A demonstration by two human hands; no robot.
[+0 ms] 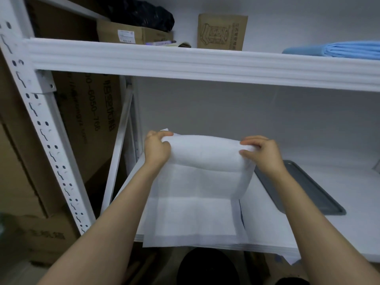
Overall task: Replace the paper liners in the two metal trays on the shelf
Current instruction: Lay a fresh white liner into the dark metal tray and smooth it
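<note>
Black bag (141,13): sits on a brown box (123,34), left on the top shelf (185,62).
Purple pen (160,43): lies just beside that box.
Picture box (222,31): stands upright in the middle.
Blue sheets (349,50): folded pile, far right.
Big boxes (88,112): stacked at the left, behind the white post (41,128) with holes.

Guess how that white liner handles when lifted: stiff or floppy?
Likely floppy: the liner bows and drapes between left hand and right hand. Probably light: fingertip pinches carry it. May crease easily; fold lines show.
</note>
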